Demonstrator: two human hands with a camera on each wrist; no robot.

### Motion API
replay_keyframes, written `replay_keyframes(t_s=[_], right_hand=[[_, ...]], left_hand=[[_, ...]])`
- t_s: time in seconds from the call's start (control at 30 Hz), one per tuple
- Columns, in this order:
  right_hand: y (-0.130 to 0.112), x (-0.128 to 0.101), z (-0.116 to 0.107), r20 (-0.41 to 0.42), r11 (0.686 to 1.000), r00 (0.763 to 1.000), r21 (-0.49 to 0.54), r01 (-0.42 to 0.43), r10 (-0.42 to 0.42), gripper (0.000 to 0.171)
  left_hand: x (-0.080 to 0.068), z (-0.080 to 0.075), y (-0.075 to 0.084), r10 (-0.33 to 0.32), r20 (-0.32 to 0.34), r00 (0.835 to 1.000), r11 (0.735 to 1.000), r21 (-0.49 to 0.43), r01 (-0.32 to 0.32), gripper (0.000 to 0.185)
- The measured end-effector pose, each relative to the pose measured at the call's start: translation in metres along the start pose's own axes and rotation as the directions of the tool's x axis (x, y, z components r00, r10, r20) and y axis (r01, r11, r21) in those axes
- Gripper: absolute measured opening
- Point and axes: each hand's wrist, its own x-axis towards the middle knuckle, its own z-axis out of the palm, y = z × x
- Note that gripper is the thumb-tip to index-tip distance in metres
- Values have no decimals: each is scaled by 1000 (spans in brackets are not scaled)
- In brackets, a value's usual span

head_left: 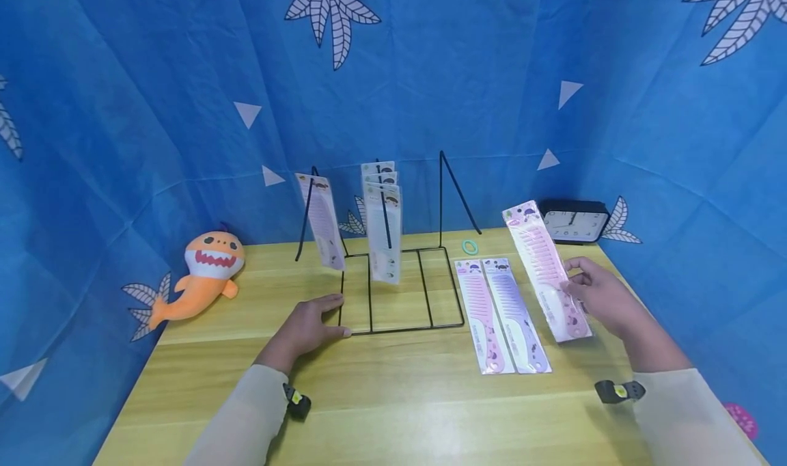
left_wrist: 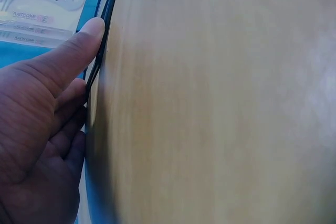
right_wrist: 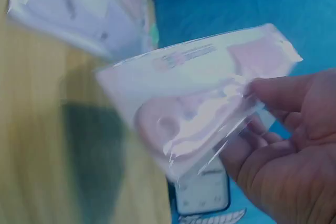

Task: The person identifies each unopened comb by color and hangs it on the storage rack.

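My right hand (head_left: 605, 295) pinches a pink comb in a clear packet (head_left: 544, 271) by its lower right edge, tilted above the table. In the right wrist view the packet (right_wrist: 194, 98) shows the comb's handle end, with the thumb on its face. Two more packaged combs, one pink (head_left: 482, 316) and one purple (head_left: 516, 316), lie side by side on the table. My left hand (head_left: 310, 326) rests at the front left corner of a black wire rack (head_left: 402, 329), thumb and fingers touching the wire. Packaged combs hang from its left hook (head_left: 322, 223) and middle hook (head_left: 384, 237).
The rack's right hook (head_left: 460, 189) bears no packet. A teal ring (head_left: 470, 247) lies behind the flat combs. A black-framed clock (head_left: 574, 223) stands at back right. An orange shark plush (head_left: 205, 271) sits at the left. Blue curtain (head_left: 399, 97) surrounds the wooden table (head_left: 393, 411).
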Motion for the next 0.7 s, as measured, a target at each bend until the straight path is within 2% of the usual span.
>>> replay_keyframes(t_s=[0.13, 0.2, 0.27, 0.33, 0.4, 0.53, 0.6, 0.67, 0.7], right_hand=[[-18, -6, 8, -60, 989, 997, 130, 66, -58, 35], [-26, -10, 14, -92, 971, 992, 216, 102, -84, 31], [-32, -14, 18, -120, 939, 986, 309, 150, -118, 27], [-37, -17, 23, -132, 890, 978, 408, 202, -161, 23], [-40, -20, 27, -137, 824, 963, 499, 268, -231, 21], [-41, -22, 38, -113, 680, 904, 622, 389, -413, 22], [-41, -22, 44, -93, 642, 873, 641, 420, -478, 25], [-40, -22, 50, -73, 635, 857, 640, 433, -510, 30], [-40, -22, 53, -65, 646, 855, 627, 436, -515, 31]], left_hand=[[0, 0, 1, -6, 8, 1000, 1000, 7, 6, 80], [0, 0, 1, -6, 10, 1000, 1000, 13, 6, 81], [0, 0, 1, -8, 8, 1000, 1000, 13, 8, 81], [1, -1, 1, -3, 5, 1000, 1000, 10, 3, 81], [1, -1, 1, 4, 3, 1000, 1000, 11, -4, 81], [2, 0, -1, 10, 0, 1000, 1000, 13, -10, 81], [2, 0, -1, 9, -1, 1000, 1000, 12, -9, 81], [2, 0, -2, 7, -2, 1000, 1000, 11, -7, 81], [2, 0, -2, 7, -2, 1000, 1000, 11, -7, 81]])
